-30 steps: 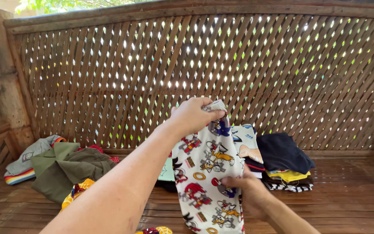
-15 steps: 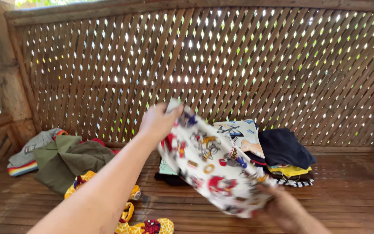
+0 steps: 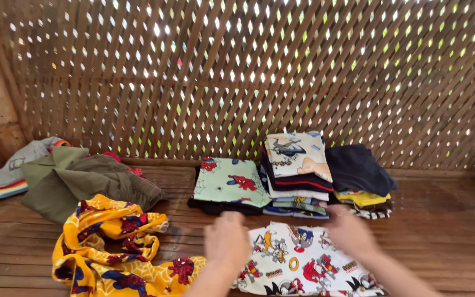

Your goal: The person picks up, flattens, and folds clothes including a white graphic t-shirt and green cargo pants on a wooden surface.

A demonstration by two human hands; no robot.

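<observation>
Brown wooden lattice [image 3: 303, 71] closes off the back, with daylight and green showing through its gaps, and a floor of wooden planks [image 3: 446, 231] runs up to it. On the planks, nearest the camera, a white cloth [image 3: 303, 258] printed with cartoon figures in red, blue, yellow and black lies spread flat, its lower part cut off by the picture's edge.

Both hands are blurred. The left hand [image 3: 226, 242] is at the cloth's left edge, palm down, fingers loosely together; whether it presses on the cloth or is just above it cannot be told. The right hand [image 3: 350, 234] sits over the cloth's upper right corner, also palm down and flat, gripping nothing that shows.

Just behind the cloth stand folded stacks: a pale green printed piece [image 3: 229, 181] on dark cloth, a taller pile of folded clothes [image 3: 295, 173] with a printed top, and a dark navy piece [image 3: 358, 170] over yellow. To the left lies a crumpled yellow garment [image 3: 111, 242] with red and blue figures, an olive green heap [image 3: 78, 179] behind it, and a grey striped item [image 3: 15, 170] further left.
</observation>
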